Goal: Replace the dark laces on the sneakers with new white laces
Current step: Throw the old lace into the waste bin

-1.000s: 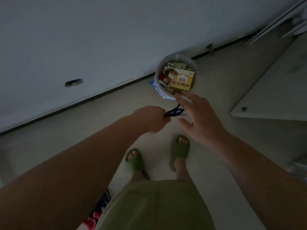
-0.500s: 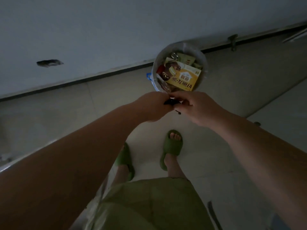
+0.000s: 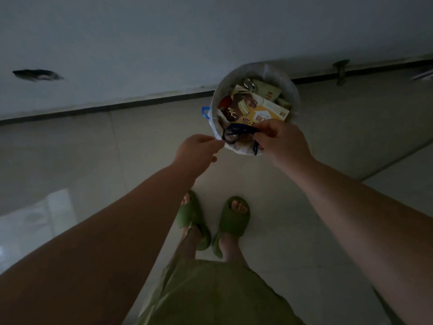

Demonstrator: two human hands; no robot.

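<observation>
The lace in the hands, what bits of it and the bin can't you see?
Head view, dim light:
- Dark lace: one end hidden inside the right hand.
- Left hand: too dark to tell whether its fingertips pinch the lace.
- Bin: near rim hidden by both hands; bottom buried under wrappers.
- Sneakers and white laces: outside the picture.

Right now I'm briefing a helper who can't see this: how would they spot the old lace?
Find the round bin against the wall's dark baseboard. Just above its near rim, the right hand pinches the dark blue lace: a thin looping cord, unlike the boxy wrappers beneath.
</observation>
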